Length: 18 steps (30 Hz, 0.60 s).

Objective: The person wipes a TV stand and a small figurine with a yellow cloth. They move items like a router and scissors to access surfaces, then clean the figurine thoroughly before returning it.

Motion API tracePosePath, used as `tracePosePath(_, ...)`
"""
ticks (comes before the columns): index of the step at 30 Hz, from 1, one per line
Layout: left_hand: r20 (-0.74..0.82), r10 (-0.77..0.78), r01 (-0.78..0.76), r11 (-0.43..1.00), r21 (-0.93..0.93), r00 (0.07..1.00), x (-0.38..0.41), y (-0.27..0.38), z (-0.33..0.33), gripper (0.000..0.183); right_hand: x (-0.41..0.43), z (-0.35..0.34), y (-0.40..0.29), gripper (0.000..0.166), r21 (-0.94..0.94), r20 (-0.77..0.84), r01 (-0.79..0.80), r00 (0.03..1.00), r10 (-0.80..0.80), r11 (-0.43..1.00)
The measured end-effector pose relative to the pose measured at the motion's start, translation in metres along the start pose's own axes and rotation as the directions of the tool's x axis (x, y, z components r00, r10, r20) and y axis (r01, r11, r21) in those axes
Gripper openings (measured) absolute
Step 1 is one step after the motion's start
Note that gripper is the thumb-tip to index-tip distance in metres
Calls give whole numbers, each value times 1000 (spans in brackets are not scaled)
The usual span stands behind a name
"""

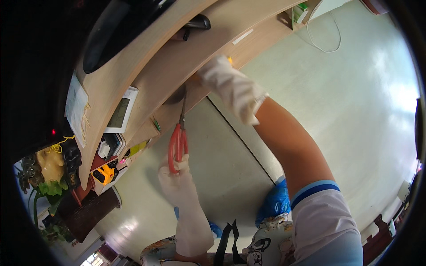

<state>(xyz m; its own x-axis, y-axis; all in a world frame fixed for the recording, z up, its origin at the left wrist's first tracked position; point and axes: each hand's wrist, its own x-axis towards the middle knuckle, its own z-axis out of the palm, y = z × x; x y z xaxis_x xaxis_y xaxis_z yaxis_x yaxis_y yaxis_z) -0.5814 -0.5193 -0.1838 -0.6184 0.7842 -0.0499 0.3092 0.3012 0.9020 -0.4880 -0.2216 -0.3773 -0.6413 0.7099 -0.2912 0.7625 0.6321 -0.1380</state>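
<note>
My left hand (174, 176), in a white glove, grips the red handles of a pair of scissors (179, 143). Their blades look closed and point up toward the light wooden shelf unit (219, 36). At a lower shelf edge is my right hand (218, 71), also gloved in white and blurred by motion. Its fingers are hidden, so I cannot tell whether they hold anything. A small bit of something yellow (229, 60) shows just beside that glove. Near the scissor tips lies a dark rounded patch on the low shelf, too unclear to name.
A white digital display (122, 111) leans on a shelf, above a stack of dark flat devices (113, 144). Further down sits a yellow-and-black tool (105, 174). A white cable (339, 36) loops over the floor. Blue plastic (276, 199) covers my foot. At left stands a dark brown container (90, 212).
</note>
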Motion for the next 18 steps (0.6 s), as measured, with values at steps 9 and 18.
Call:
tracePosePath(9, 91, 364, -361, 931, -52, 927, 57, -27, 54, 26, -225, -71, -47, 32, 845, 150, -216, 974, 170, 489)
tracePosePath(18, 277, 639, -694, 689, 209, 718, 90, -4, 130, 31, -308, -29, -59, 45, 940, -96, -30, 932, 350, 340)
